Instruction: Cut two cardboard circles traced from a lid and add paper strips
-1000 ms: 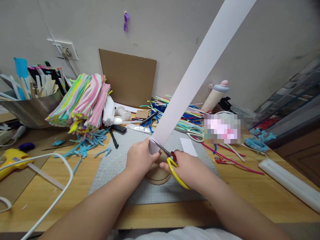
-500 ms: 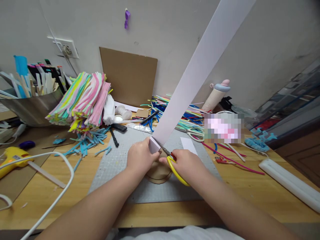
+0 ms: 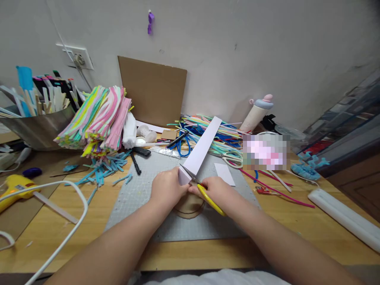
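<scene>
My left hand [image 3: 168,186] pinches a short piece of white paper [image 3: 184,176] above the grey cutting mat [image 3: 133,213]. In my right hand [image 3: 218,192] are yellow-handled scissors [image 3: 211,202], their blades lying across the edge of that piece. Just beyond the blades, a long white paper strip [image 3: 203,146] slants away, its far end over the pipe cleaners. Whether a thread of paper still joins the two, I cannot tell. Under my hands lies a round brown cardboard disc [image 3: 190,209], partly hidden. A small white paper rectangle [image 3: 225,174] rests on the mat to the right.
Loose pipe cleaners [image 3: 228,136] and white-handled scissors [image 3: 234,159] lie behind the mat. Pipe cleaner bundles [image 3: 103,114] and a metal pot [image 3: 38,128] stand left. A yellow glue gun [image 3: 16,190] and white cable [image 3: 80,194] occupy the left front. A bottle [image 3: 257,113] leans back right.
The long strip, upright against the wall before, has dropped down onto the pipe cleaners and mat. The scissor handles have closed together. My left hand has hardly moved.
</scene>
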The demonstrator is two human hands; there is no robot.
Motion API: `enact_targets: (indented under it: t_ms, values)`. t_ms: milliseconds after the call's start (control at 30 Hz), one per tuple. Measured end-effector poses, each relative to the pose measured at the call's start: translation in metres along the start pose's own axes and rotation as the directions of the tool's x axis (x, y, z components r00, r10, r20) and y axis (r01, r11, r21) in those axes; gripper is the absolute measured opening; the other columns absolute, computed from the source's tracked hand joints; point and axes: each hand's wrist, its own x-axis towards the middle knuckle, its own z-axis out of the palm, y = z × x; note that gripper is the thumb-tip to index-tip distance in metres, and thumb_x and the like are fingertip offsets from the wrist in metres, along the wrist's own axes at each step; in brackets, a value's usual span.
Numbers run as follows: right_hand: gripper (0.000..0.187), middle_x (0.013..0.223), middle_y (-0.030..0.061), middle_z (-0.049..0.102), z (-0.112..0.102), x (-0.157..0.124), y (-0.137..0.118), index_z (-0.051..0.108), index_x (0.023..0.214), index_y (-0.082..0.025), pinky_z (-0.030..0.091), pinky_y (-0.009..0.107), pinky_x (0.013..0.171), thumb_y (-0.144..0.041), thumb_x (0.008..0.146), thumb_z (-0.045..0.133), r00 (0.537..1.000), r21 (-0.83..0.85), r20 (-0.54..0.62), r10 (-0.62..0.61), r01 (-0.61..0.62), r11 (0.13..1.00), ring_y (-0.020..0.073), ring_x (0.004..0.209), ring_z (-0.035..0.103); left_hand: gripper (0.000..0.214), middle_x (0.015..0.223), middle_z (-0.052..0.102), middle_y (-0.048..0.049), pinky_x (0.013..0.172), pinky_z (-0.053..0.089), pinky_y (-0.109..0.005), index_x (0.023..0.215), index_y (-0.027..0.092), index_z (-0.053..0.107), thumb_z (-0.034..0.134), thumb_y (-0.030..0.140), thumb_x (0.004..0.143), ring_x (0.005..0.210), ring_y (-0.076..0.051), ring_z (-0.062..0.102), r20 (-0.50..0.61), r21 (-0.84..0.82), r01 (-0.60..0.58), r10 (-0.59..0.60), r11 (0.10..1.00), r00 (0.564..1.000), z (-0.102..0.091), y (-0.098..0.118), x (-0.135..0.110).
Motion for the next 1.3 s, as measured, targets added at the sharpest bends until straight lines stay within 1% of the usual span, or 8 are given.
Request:
enact_targets:
  t_ms: [100, 233, 333, 533, 733, 933, 1133, 1300]
  values:
    - [0.055, 0.046, 0.0023, 0.055, 0.001, 0.003, 0.006, 0.055, 0.056, -0.019, 0.034, 0.025, 0.043, -0.072, 0.073, 0.055, 0.998, 0.138, 0.064, 0.016, -0.024, 0.99, 0.0189, 0.047, 0.055, 0.031, 0.081, 0.073, -0.0101, 0.06, 0.042, -0.034, 0.083, 0.023, 0.061, 0.066, 0.051, 0.07, 0.079, -0.032, 0.068, -0.013, -0.026, 0.008, -0.009, 1.0, 1.0, 0.001, -0.003, 0.002]
    - [0.055, 0.033, -0.0049, 0.038, -0.002, -0.003, 0.017, 0.046, 0.06, -0.021, 0.029, 0.023, 0.031, -0.07, 0.083, 0.037, 0.993, 0.374, 0.119, -0.005, -0.041, 0.927, 0.0123, 0.028, 0.039, 0.026, 0.083, 0.073, -0.0074, 0.062, 0.041, -0.033, 0.087, 0.024, 0.061, 0.067, 0.044, 0.07, 0.081, -0.03, 0.067, -0.055, -0.103, 0.011, -0.017, 0.995, 0.998, -0.001, -0.007, 0.004]
    - [0.05, 0.036, -0.0079, 0.036, -0.004, -0.001, 0.031, 0.044, 0.066, -0.021, 0.029, 0.021, 0.03, -0.066, 0.085, 0.034, 0.999, 0.533, 0.027, -0.017, 0.0, 0.846, 0.0096, 0.028, 0.035, 0.026, 0.082, 0.073, -0.0032, 0.061, 0.041, -0.03, 0.085, 0.025, 0.06, 0.067, 0.045, 0.071, 0.078, -0.025, 0.067, -0.061, -0.206, -0.003, -0.01, 0.979, 0.998, -0.004, -0.009, 0.004]
    - [0.035, 0.059, -0.0042, 0.056, -0.013, 0.024, 0.067, 0.05, 0.085, -0.018, 0.038, 0.018, 0.042, -0.048, 0.077, 0.067, 0.985, 0.705, -0.166, 0.045, 0.087, 0.703, 0.0085, 0.046, 0.051, 0.027, 0.089, 0.074, 0.0005, 0.068, 0.047, -0.027, 0.089, 0.025, 0.063, 0.068, 0.046, 0.071, 0.083, -0.02, 0.068, -0.033, -0.432, -0.025, 0.011, 0.901, 0.999, -0.003, -0.012, 0.007]
    - [0.028, 0.104, 0.0069, 0.062, -0.022, 0.08, 0.072, 0.052, 0.115, -0.014, 0.055, 0.031, 0.066, -0.028, 0.091, 0.058, 0.956, 0.747, -0.207, 0.206, 0.019, 0.664, 0.0163, 0.081, 0.064, 0.028, 0.089, 0.075, -0.0019, 0.069, 0.048, -0.028, 0.089, 0.024, 0.065, 0.069, 0.044, 0.071, 0.082, -0.022, 0.069, -0.003, -0.516, 0.001, -0.003, 0.857, 1.0, 0.004, -0.01, 0.009]
    - [0.03, 0.117, 0.0088, 0.059, -0.018, 0.133, 0.066, 0.056, 0.119, -0.015, 0.054, 0.041, 0.081, -0.03, 0.092, 0.057, 0.95, 0.707, -0.191, 0.249, -0.043, 0.706, 0.0217, 0.098, 0.062, 0.026, 0.08, 0.074, -0.0029, 0.064, 0.046, -0.029, 0.084, 0.023, 0.067, 0.074, 0.04, 0.065, 0.075, -0.023, 0.067, 0.034, -0.494, 0.026, -0.01, 0.869, 0.999, 0.01, -0.004, 0.007]
    - [0.027, 0.107, 0.0069, 0.062, -0.012, 0.131, 0.061, 0.056, 0.116, -0.015, 0.056, 0.034, 0.07, -0.029, 0.093, 0.057, 0.924, 0.719, -0.335, 0.184, 0.125, 0.684, 0.0172, 0.084, 0.063, 0.021, 0.077, 0.073, -0.0012, 0.062, 0.044, -0.028, 0.08, 0.024, 0.067, 0.075, 0.033, 0.063, 0.072, -0.022, 0.066, 0.048, -0.481, 0.021, 0.003, 0.877, 0.999, 0.011, -0.005, 0.006]
    - [0.033, 0.085, -0.0015, 0.059, -0.018, 0.102, 0.055, 0.047, 0.109, -0.02, 0.05, 0.024, 0.053, -0.02, 0.081, 0.065, 0.833, 0.672, -0.547, 0.083, 0.378, 0.636, 0.0125, 0.062, 0.058, 0.024, 0.085, 0.074, -0.0011, 0.065, 0.046, -0.028, 0.088, 0.024, 0.067, 0.072, 0.036, 0.068, 0.078, -0.022, 0.068, 0.036, -0.506, 0.014, 0.005, 0.862, 0.999, 0.006, -0.004, 0.006]
